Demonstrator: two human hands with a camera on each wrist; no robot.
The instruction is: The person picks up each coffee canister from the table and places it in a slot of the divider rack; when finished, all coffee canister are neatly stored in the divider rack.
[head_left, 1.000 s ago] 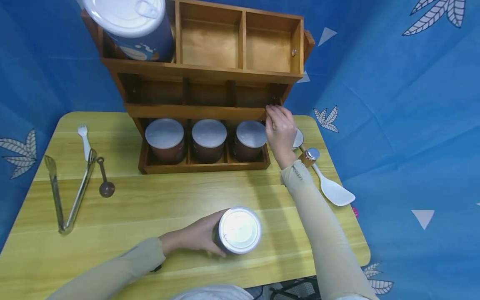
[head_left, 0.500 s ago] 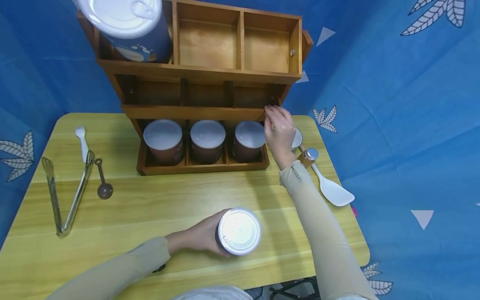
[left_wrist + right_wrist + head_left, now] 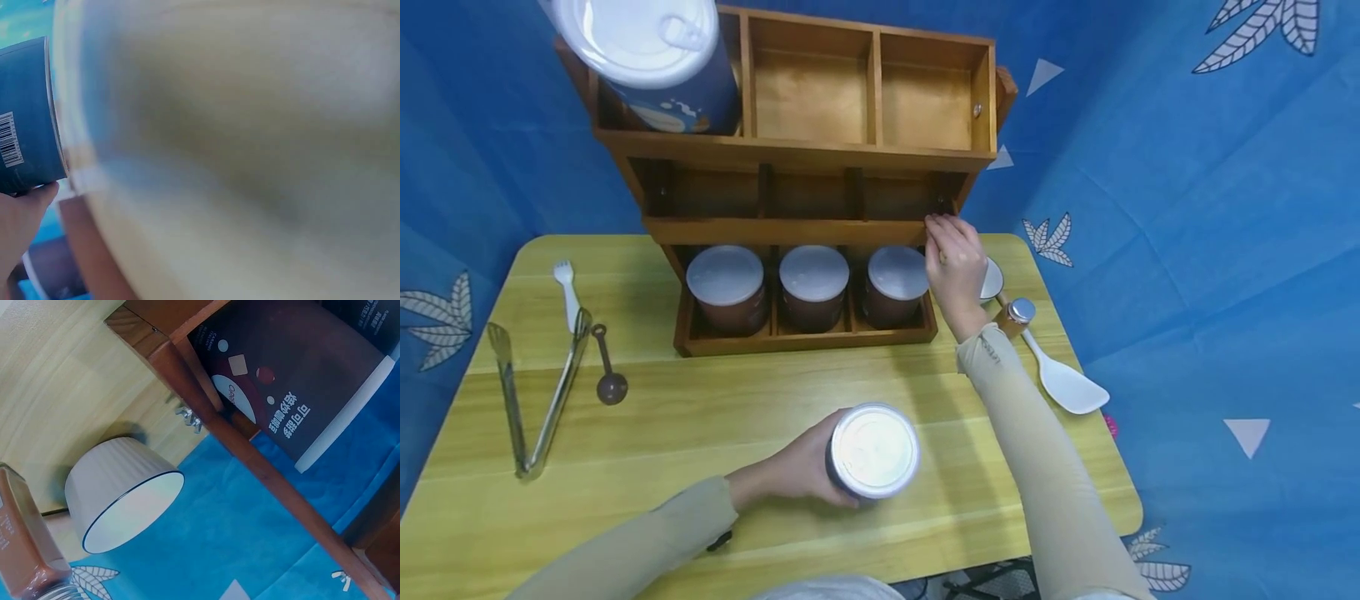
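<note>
My left hand (image 3: 805, 462) grips a dark blue canister (image 3: 25, 115) by its side, near the front of the table. Its white lid (image 3: 876, 450) faces up in the head view, and a barcode shows on its wall in the left wrist view. My right hand (image 3: 957, 271) holds the right end of the middle tier of a wooden three-tier rack (image 3: 790, 230), fingertips over the ledge. Three brown canisters with pale lids fill the bottom tier; the right one (image 3: 891, 308) is close to this hand. A big blue can (image 3: 688, 104) stands top left.
Right of the rack are a white cup (image 3: 992, 280), a small brown jar (image 3: 1017, 315) with a silver cap and a white spatula (image 3: 1073, 386). Metal tongs (image 3: 553, 404), a white fork (image 3: 568, 292) and a brown scoop (image 3: 612, 387) lie left. Blurred beige fills most of the left wrist view.
My left hand has brought the blue canister slightly toward the rack. The head view has shifted a little. My right hand stays at the rack's ledge.
</note>
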